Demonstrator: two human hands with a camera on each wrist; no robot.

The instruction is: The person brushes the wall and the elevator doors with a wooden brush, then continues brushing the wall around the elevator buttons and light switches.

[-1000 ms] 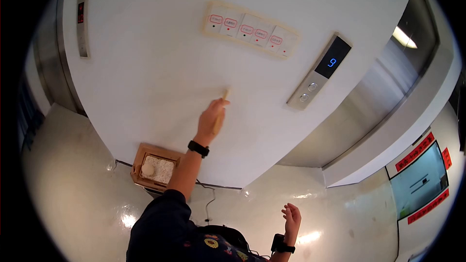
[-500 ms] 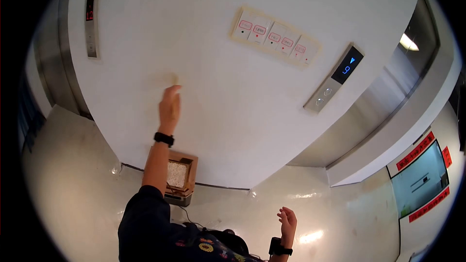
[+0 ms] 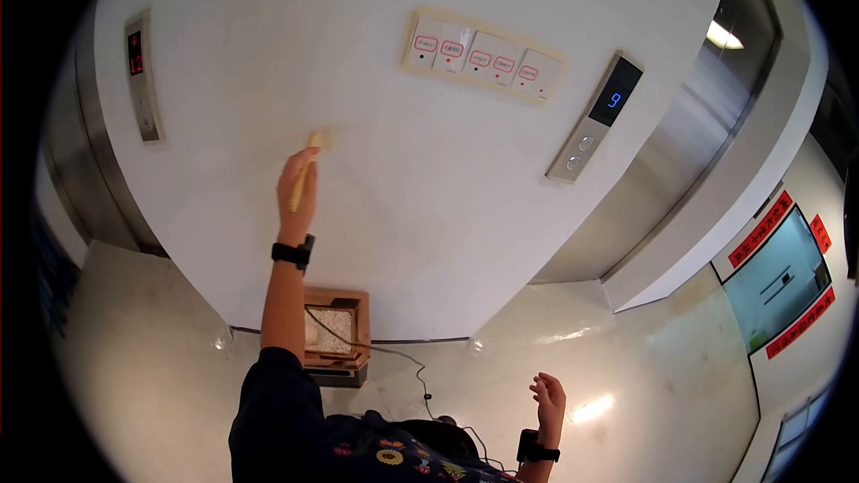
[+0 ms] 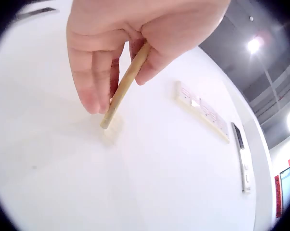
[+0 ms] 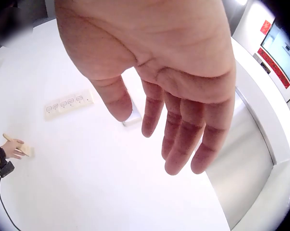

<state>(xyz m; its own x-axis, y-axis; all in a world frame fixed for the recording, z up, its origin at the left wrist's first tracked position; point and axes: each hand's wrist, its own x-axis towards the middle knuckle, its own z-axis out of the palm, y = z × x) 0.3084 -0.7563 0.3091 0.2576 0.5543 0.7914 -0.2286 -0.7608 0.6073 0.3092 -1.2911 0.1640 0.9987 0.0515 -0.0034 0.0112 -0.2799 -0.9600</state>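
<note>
My left hand [image 3: 297, 201] is raised to the white wall [image 3: 385, 215]. Between its thumb and fingers it pinches a thin, pale-yellow flat piece [image 4: 128, 79], which looks like a stick edge-on; its exact kind I cannot tell. The piece slants across the palm, its far end right at the wall, where a faint yellowish reflection shows beside it. My right hand [image 3: 550, 400] hangs low at the right, away from the wall. In the right wrist view its fingers [image 5: 183, 130] are loosely bent, with nothing in them.
A switch panel [image 3: 483, 55] and a lift call panel [image 3: 595, 116] are on the wall; another call panel [image 3: 143, 80] is at left. Steel lift doors [image 3: 653, 170] flank it. Below my left arm stands a brown box [image 3: 362, 304] with a speckled top. A cable [image 3: 394, 353] trails nearby.
My left hand moved left along the wall with the yellow piece, then shifted slightly back right relative to the switch panel. The right hand stays low. A down arrow came and went on the right call panel.
</note>
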